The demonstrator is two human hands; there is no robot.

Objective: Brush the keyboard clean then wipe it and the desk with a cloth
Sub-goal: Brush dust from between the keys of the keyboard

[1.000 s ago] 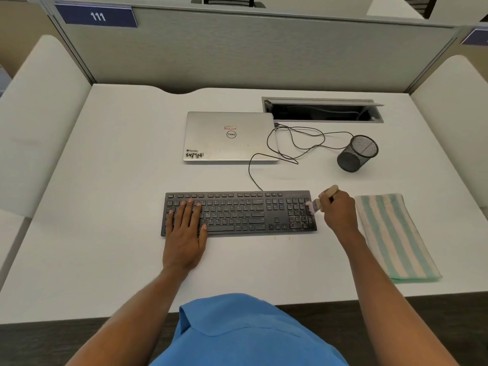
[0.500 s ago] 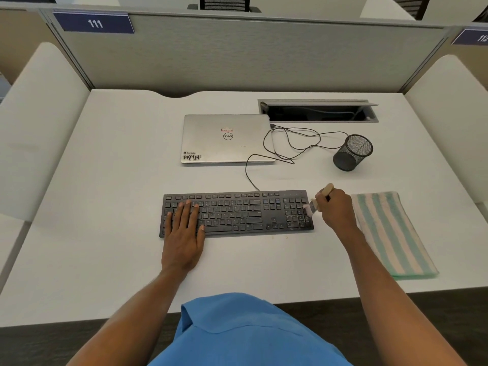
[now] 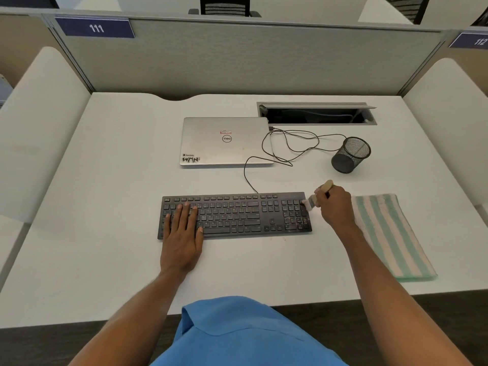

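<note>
Legible markings. A blue plate [image 3: 96, 28] at the left end of the grey partition [image 3: 237, 56] carries the white number "111". A second blue plate [image 3: 479, 41] at the far right edge carries "112". The closed silver laptop [image 3: 206, 128] bears a round "DELL" logo [image 3: 226, 138] at the centre of its lid, seen upside down. A black-lettered sticker [image 3: 190, 159] at its near left corner reads "WMN", under a smaller line too fine to read. The red-and-white sticker [image 3: 225, 132] just beyond the logo and the key legends of the keyboard [image 3: 237, 215] are illegible.
</note>
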